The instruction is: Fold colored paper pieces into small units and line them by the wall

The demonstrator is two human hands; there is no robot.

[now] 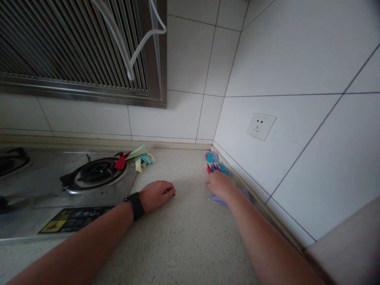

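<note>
My left hand (pixel 157 195), a dark watch (pixel 136 206) on its wrist, rests on the speckled counter (pixel 184 229) with fingers loosely curled and nothing visible in them. At the right wall, my right hand (pixel 221 184) reaches to a row of small folded paper pieces (pixel 227 170) in red, blue and purple. Its fingertips touch the near red ones, and the thumb stands apart; the other fingers are partly hidden. Behind that row lies another small group of pink, blue and purple folded paper (pixel 211 156). Purple paper (pixel 218 200) lies partly under my right wrist.
A pile of crumpled or folded paper (pixel 144 157), green, yellow, blue and red, lies at the stove's edge, its red part over the burner (pixel 97 171). The range hood (pixel 118 93) hangs above with a white cable (pixel 114 29). A wall socket (pixel 261 126) is on the right.
</note>
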